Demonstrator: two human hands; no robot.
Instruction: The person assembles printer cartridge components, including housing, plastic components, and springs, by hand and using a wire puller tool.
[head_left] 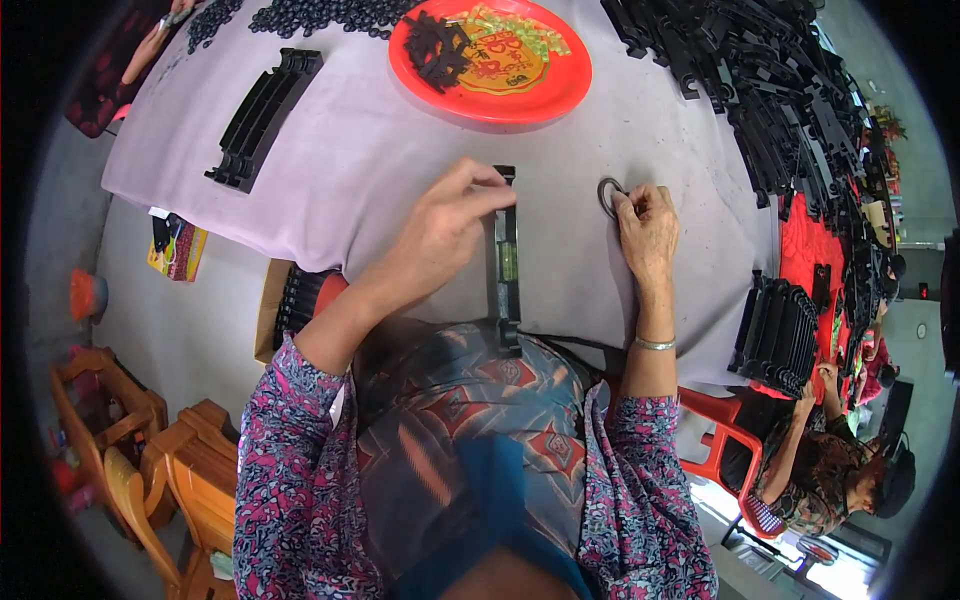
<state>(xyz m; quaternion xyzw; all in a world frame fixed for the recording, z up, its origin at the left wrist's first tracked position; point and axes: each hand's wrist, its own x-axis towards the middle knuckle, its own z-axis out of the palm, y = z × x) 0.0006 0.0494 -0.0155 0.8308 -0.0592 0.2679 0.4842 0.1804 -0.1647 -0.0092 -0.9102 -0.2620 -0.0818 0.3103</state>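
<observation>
My left hand (440, 225) pinches the far end of a narrow black plastic spirit level (507, 290). It stands lengthwise toward me, its near end over my lap, with a yellow-green vial at its middle. To its right, my right hand (648, 222) is closed on a dark oval loop (604, 198) just over the cloth; the rest of that item is hidden in the fingers. Beyond both hands, a red plate (575, 75) carries black pieces (437, 55) and small yellow-green vials (515, 32). More black level bodies (265, 120) lie side by side at the far left.
A pale cloth covers the table (380, 160). Black plastic parts (740, 80) are heaped at the far right, with a stacked row (780, 335) nearer. Small dark round pieces (325, 15) lie at the back. Another person (825, 465) sits right; wooden chairs (190, 470) stand left.
</observation>
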